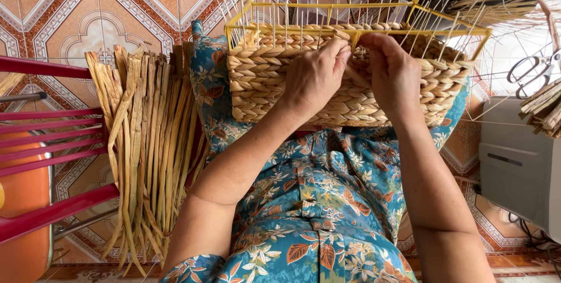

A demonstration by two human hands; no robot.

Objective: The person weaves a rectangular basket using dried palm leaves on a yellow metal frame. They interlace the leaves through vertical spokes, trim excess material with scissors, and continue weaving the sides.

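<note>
Straw-coloured braided fibre makes up the half-woven basket (345, 84), which rests on the person's lap against the floral dress (318, 201), its yellow wire frame (350, 26) standing above the woven rows. At the basket's top edge the left hand (315, 75) and right hand (392, 69) meet, fingers pressed together and pinching a strand of the braid just below the frame. The basket looks light, its wire stiff but its weave pliable and rough enough to grip, best held by the rim; a bundle of dried strips (146, 142) lies left of the basket.
</note>
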